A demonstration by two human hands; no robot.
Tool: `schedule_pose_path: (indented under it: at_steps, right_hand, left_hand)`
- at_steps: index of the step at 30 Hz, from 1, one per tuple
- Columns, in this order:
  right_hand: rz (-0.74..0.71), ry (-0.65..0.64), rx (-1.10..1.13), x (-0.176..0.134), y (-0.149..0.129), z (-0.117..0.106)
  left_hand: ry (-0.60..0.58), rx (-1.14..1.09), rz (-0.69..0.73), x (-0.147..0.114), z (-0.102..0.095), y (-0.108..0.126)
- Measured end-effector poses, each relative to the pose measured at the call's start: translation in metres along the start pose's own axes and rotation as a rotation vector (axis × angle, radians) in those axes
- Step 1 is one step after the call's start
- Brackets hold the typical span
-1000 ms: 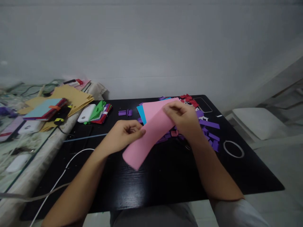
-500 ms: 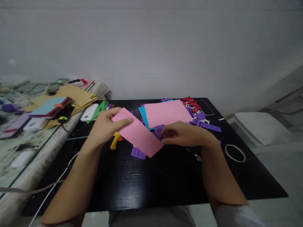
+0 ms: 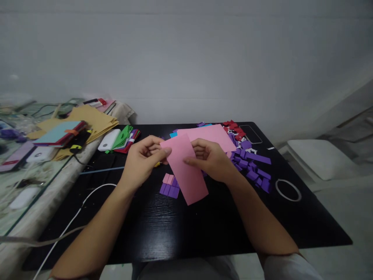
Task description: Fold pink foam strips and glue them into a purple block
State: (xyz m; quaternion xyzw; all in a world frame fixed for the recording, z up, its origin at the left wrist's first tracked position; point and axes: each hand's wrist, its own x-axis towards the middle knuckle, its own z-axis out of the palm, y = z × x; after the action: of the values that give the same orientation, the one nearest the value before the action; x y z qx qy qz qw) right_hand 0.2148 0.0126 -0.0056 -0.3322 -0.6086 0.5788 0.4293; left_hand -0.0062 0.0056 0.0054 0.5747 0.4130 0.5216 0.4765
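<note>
Head view | left hand (image 3: 145, 157), right hand (image 3: 208, 157): both gripping pink strip (image 3: 188, 177)

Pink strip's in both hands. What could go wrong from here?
The pink strip might crease where the left hand and right hand pinch it. Its free end hangs near small purple and pink pieces, so a low sweep could shift them. Moving the right hand sideways may scatter loose purple pieces.
</note>
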Motion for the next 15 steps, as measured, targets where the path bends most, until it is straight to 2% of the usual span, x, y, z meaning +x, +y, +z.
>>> schedule_pose_path:
  at_steps: [4, 8, 15]
  right_hand:
    - [-0.047, 0.002, 0.015, -0.001, -0.003, 0.006]
    - [-0.164, 0.161, -0.017, -0.001, -0.002, 0.015]
    - [-0.200, 0.219, -0.020, 0.001, -0.002, 0.013]
  left_hand:
    - [-0.065, 0.031, 0.008, -0.002, 0.002, -0.002]
    - [-0.147, 0.115, 0.026, -0.007, 0.009, -0.004]
    - [-0.104, 0.059, 0.154, -0.012, 0.011, -0.002]
